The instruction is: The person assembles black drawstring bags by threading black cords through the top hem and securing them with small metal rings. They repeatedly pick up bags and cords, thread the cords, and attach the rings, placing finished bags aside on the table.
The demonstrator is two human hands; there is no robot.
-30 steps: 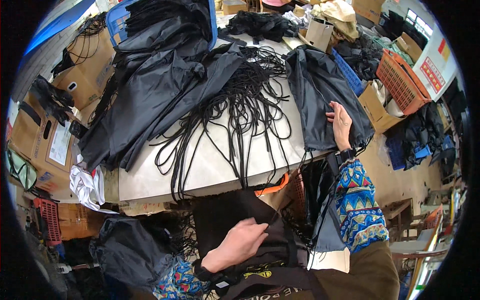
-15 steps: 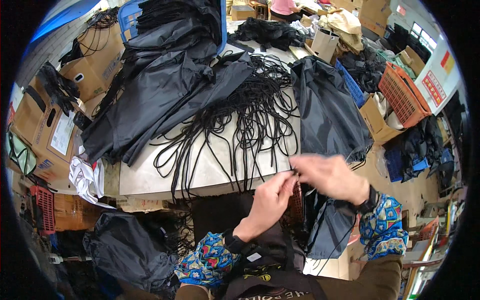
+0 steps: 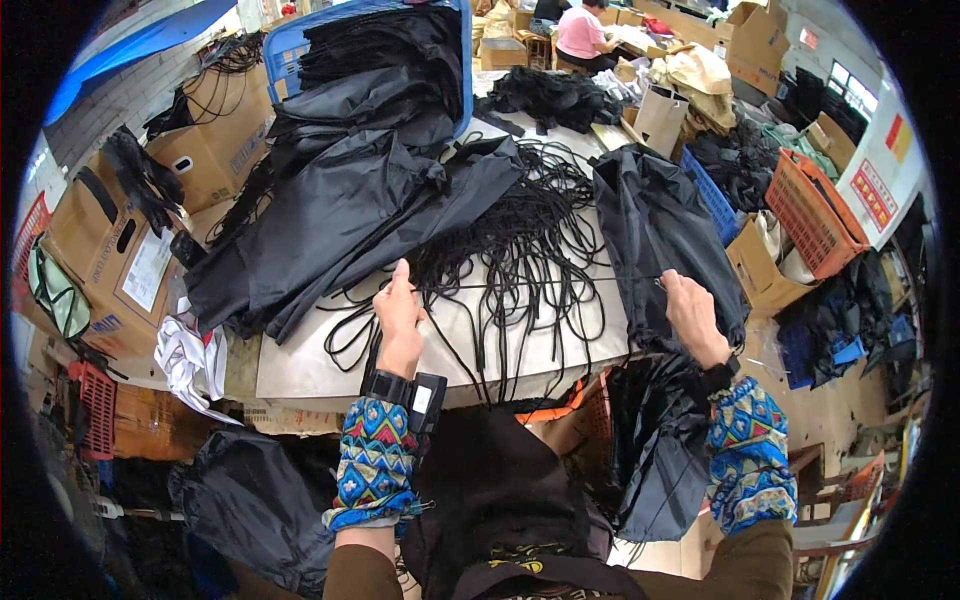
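A thin black cord (image 3: 632, 278) runs stretched, nearly level, between my two hands above the table. My left hand (image 3: 400, 318) is closed on its left end, over the near side of the cord pile. At the other end my right hand (image 3: 694, 318) pinches the cord in front of a black drawstring-type bag (image 3: 665, 235); a small detail at the fingertips is too fine to make out. Under the stretched cord lies a tangled pile of black cords (image 3: 540, 215), loops hanging toward the table's front edge. Black fabric pieces (image 3: 335, 205) are heaped left of it.
The pale table (image 3: 300, 365) has a blue crate (image 3: 468, 70) of black fabric at its back left. Cardboard boxes (image 3: 120, 245) stand on the left. An orange basket (image 3: 815, 215) and a blue one (image 3: 708, 190) are on the right. A person in pink (image 3: 580, 35) sits far back.
My hands were together near the table's front edge. Now they are wide apart, the left moved left and up, the right moved right, with the cord drawn out between them. The view has shifted slightly.
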